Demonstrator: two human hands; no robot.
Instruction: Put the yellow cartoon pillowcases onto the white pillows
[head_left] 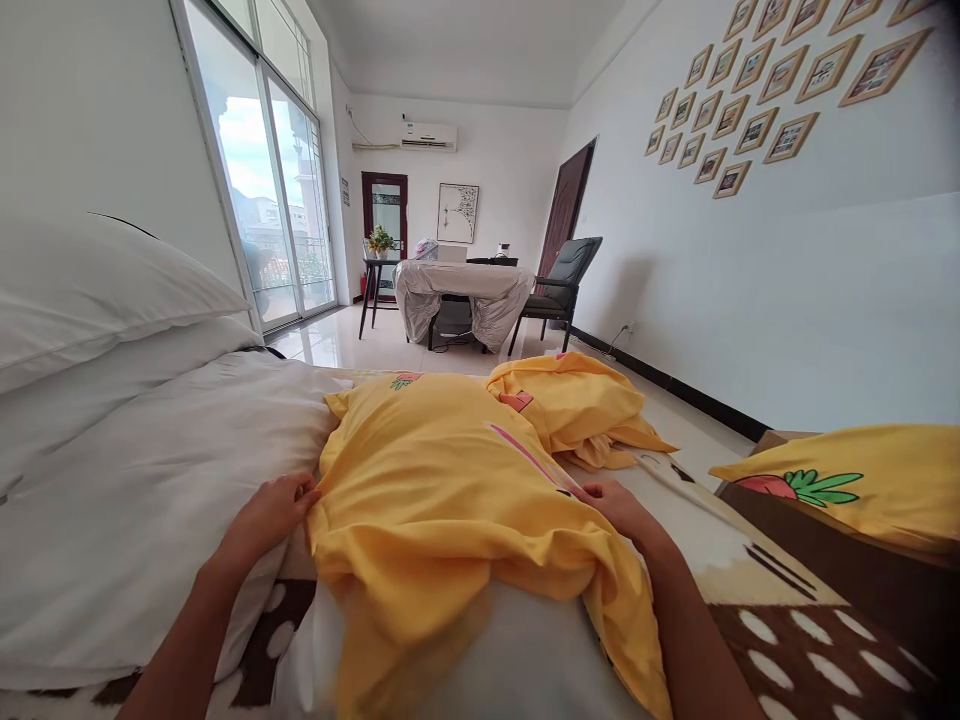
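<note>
A yellow pillowcase (435, 470) with a printed pattern lies in front of me, pulled over the far part of a white pillow (525, 650). The near end of that pillow shows bare below the bunched yellow cloth. My left hand (271, 512) pinches the pillowcase at its left edge. On the opposite edge, my right hand (616, 508) has its fingers closed on the same cloth; its fingertips are partly hidden.
White pillows (135, 460) are piled on the left. A crumpled yellow cloth (577, 400) lies beyond on the patterned blanket (810, 640). Another yellow pillow (892, 490) rests on a cardboard box (840, 550) at right. A covered table (465, 285) and chair (559, 285) stand farther back.
</note>
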